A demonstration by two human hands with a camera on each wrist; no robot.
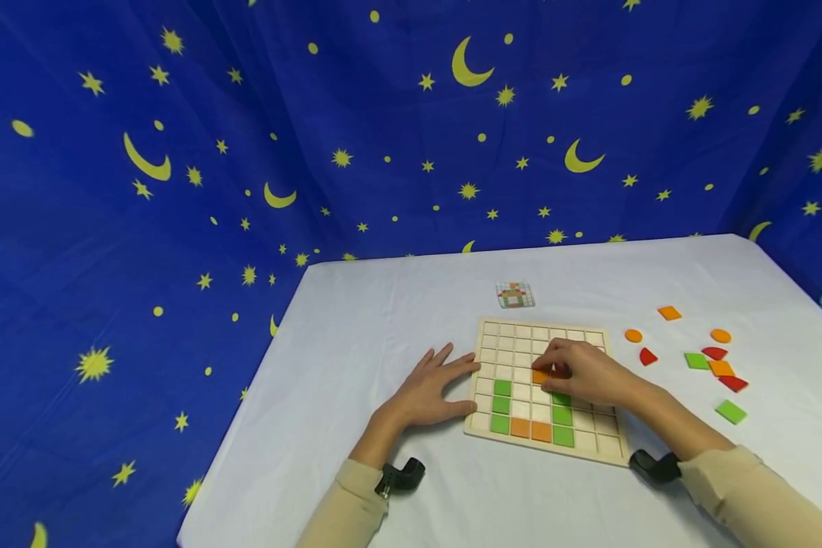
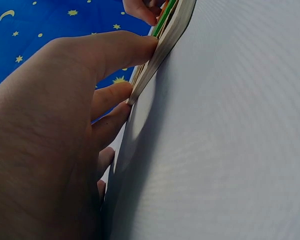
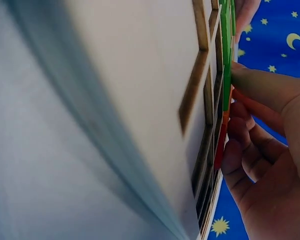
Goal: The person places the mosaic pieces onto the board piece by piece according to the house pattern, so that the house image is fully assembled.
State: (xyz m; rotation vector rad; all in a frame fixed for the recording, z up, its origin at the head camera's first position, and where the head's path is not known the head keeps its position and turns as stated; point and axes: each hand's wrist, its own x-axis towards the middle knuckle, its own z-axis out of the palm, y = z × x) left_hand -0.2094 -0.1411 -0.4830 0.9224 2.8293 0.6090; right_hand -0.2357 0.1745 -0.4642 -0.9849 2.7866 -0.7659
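Observation:
A wooden grid board lies on the table, with green square tiles in two columns and two orange tiles between them in the bottom row. My left hand rests at the board's left edge, fingers spread, thumb and fingertips against the rim. Over the middle of the board, my right hand pinches an orange square tile between thumb and fingers, right at a grid cell. Beneath those fingers a red tile shows in the right wrist view, partly hidden in the head view.
Behind the board lies a small pattern card with a coloured grid picture. Loose pieces are scattered to the right: orange circles, red quarter-circles, green squares and orange squares. A blue star-patterned cloth hangs behind the white table.

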